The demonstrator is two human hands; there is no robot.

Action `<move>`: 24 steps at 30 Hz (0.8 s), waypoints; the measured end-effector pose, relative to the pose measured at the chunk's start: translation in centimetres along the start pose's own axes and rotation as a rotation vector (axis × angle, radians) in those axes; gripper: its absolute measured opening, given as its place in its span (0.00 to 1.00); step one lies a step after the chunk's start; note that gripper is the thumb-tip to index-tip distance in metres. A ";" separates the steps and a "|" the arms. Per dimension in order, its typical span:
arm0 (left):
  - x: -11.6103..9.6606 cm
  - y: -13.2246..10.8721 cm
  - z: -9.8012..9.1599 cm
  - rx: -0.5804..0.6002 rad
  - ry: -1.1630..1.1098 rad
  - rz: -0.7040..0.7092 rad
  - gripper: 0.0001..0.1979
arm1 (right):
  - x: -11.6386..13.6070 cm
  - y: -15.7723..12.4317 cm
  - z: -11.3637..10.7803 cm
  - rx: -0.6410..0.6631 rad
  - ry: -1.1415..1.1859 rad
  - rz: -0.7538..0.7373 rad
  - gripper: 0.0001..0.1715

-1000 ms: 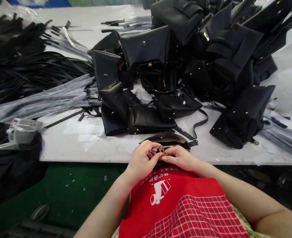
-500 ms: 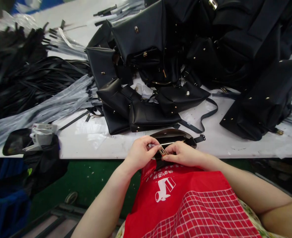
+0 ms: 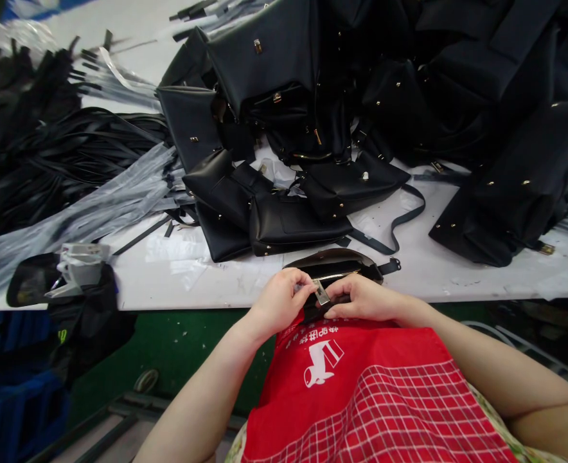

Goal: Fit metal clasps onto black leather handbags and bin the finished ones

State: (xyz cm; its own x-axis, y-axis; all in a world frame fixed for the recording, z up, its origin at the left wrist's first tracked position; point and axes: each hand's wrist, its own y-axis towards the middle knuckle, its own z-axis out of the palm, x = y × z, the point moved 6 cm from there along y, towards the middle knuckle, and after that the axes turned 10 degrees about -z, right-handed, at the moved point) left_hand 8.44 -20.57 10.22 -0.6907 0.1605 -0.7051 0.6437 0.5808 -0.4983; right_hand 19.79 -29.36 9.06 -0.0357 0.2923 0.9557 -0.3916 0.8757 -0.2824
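Observation:
An unzipped black handbag lies at the table's front edge, against my red apron, with its gold zip partly showing. My left hand pinches a small rectangular metal clasp at the bag's near side. Across from it, my right hand has its fingers curled around the near edge of the bag, the fingertips touching the clasp's right side. The lower part of the bag is hidden behind my hands and the apron. A short strap with a buckle sticks out at its right end.
Several black handbags are heaped just beyond my hands and to the right. Black straps and plastic-wrapped bundles cover the left side. A black pouch with a white container hangs over the front edge. Blue crates stand below.
The metal clasp has turned, so its flat face now shows more. My right hand's fingertips have shifted slightly along its edge. The view has moved a little.

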 end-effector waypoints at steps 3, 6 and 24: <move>-0.2 -0.7 -0.2 0.027 -0.027 -0.002 0.08 | -0.6 0.0 -0.4 -0.033 -0.024 0.005 0.16; -0.1 -1.3 -0.4 0.065 -0.095 -0.018 0.09 | -1.1 0.1 -0.5 -0.041 -0.003 0.005 0.17; -0.1 -1.1 -1.5 -0.173 0.078 0.171 0.11 | -1.3 0.3 -0.4 -0.057 0.073 0.005 0.18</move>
State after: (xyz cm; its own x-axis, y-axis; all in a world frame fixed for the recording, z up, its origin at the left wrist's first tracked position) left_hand 7.28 -20.07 11.55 -0.6046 0.3248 -0.7274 0.6916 0.6670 -0.2770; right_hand 20.08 -29.38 7.71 0.0304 0.3221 0.9462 -0.3383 0.8941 -0.2935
